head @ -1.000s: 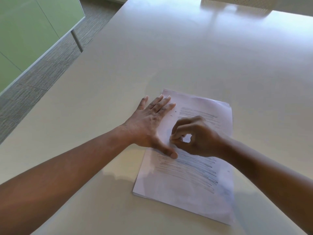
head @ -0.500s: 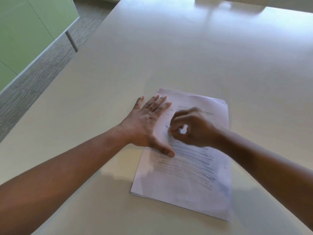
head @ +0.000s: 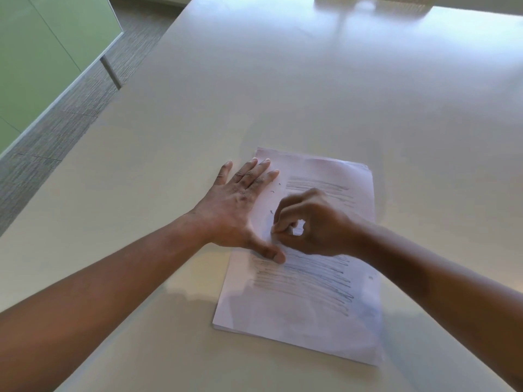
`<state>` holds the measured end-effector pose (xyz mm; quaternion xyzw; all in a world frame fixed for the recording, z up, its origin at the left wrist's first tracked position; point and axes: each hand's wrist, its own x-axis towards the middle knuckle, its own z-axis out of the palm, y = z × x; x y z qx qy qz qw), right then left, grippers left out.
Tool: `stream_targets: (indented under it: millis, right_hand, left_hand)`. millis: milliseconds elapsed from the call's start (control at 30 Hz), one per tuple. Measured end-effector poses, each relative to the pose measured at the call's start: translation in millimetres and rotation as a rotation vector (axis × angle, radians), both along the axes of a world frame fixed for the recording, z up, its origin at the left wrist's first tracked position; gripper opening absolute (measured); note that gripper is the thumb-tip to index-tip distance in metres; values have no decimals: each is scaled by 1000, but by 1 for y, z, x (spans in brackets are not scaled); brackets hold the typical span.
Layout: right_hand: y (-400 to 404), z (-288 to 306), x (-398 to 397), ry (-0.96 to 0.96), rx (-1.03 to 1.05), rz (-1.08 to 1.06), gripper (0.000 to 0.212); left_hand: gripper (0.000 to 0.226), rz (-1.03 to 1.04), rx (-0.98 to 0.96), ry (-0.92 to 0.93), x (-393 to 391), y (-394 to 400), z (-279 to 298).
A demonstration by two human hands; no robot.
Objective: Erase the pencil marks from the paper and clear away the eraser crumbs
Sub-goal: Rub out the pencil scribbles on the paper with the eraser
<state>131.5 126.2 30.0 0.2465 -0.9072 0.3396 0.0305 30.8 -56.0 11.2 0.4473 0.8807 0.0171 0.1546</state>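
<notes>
- The right hand [head: 314,222], fingers curled around a small white eraser [head: 297,230], has moved a little toward the left edge of the paper [head: 311,329]; many pencil marks [head: 305,281] remain.
- The left hand [head: 240,205], fingers straight, presses that edge flat.
- Dark crumbs [head: 272,191] lie beyond, near the table [head: 283,94] middle.

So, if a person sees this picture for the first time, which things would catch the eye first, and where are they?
First the two hands meeting in the middle of the paper: the left hand lies flat on its left edge, and the right hand is curled round a small white eraser. Next the dark pencil marks across the lower half of the sheet, with a few eraser crumbs near the left fingers.
</notes>
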Motion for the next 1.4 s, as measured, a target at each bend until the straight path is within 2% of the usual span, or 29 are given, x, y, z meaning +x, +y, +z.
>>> stream_targets:
  millis: [100, 200, 333, 433, 533, 600, 700, 833, 1000, 1167, 1233, 1400]
  right_hand:
    - [17, 2, -22, 112, 50, -176, 14]
    - [31, 3, -34, 123, 54, -291, 11]
    - [19, 4, -23, 128, 42, -213, 11]
    - [4, 1, -3, 39, -15, -40, 13]
    - [2, -1, 3, -5, 8, 15, 13]
    - [7, 1, -5, 23, 6, -26, 13]
    - [20, 2, -26, 102, 42, -202, 13]
    - [36, 2, -44, 103, 46, -348, 11]
    - [17, 2, -23, 113, 24, -197, 15]
    - [0, -1, 1, 5, -7, -15, 15]
    - [4, -1, -6, 32, 15, -42, 15]
    - [21, -2, -34, 146, 30, -298, 13]
  left_hand:
    - [161, 2, -10, -9, 0, 1, 1]
    - [161, 5, -10, -20, 0, 0, 2]
    - [161, 3, -10, -14, 1, 1, 2]
    - [160, 6, 3, -14, 1, 0, 1]
    - [160, 9, 13, -16, 1, 0, 1]
    - [160, 6, 9, -18, 1, 0, 2]
    - [161, 3, 4, -19, 1, 0, 1]
    - [162, 8, 4, -32, 0, 0, 1]
    - [161, 3, -2, -20, 1, 1, 2]
    - [161, 6, 12, -16, 1, 0, 1]
    - [161, 3, 11, -19, 1, 0, 1]
    - [162, 5, 2, -23, 1, 0, 2]
